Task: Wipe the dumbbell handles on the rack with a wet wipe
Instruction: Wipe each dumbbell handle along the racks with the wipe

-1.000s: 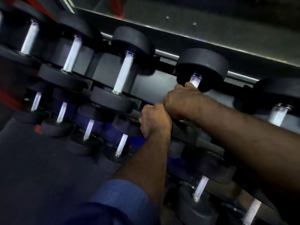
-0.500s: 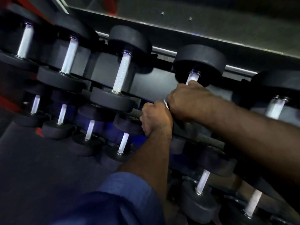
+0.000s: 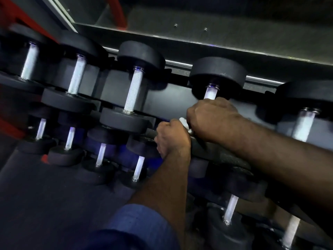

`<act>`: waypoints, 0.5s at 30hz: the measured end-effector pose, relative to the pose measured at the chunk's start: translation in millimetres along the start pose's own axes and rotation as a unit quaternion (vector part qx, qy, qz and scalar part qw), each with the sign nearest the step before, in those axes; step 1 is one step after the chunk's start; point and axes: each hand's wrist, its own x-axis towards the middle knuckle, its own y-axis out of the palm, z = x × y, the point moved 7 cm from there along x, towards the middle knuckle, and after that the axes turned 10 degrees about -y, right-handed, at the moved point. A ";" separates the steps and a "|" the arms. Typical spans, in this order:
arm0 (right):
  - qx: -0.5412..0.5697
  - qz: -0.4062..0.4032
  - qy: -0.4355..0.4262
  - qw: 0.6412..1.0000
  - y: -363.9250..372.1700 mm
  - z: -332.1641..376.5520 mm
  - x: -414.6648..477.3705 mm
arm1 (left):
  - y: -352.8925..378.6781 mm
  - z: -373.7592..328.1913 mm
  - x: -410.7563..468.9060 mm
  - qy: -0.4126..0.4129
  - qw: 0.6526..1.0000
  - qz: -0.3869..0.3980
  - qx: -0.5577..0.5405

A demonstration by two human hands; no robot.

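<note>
White crumpled wet wipe pokes out between the two fists, pinched in the right hand, which is wrapped round the silver knurled handle of a black round-headed dumbbell on the upper tier. Left hand is clenched over the dark rack rail just beside it. Neighbouring dumbbells stand in rows on both tiers above dark flooring; a blue sleeve covers the left forearm

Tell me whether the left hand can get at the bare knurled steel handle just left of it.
Probably yes: the left hand sits beside the knurled steel handle, nothing lies between, though its grip is closed on the rack edge.
</note>
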 end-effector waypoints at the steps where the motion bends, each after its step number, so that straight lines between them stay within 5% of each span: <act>1: -0.016 0.015 -0.001 1.000 1.7 0.6 1.6 | -0.3 0.2 -1.1 0.001 1.000 0.000 -0.001; 7: -0.012 0.111 -0.008 0.994 16.0 10.9 24.0 | 0.8 1.8 -0.8 0.010 1.000 0.007 0.022; 11: 0.053 -0.009 0.011 0.999 16.0 8.2 -4.1 | -5.2 0.3 -9.3 0.009 0.999 -0.016 0.027; 15: 0.311 -0.080 0.060 0.945 42.4 -15.4 -49.6 | -14.6 -16.9 -31.1 0.119 0.985 -0.066 0.103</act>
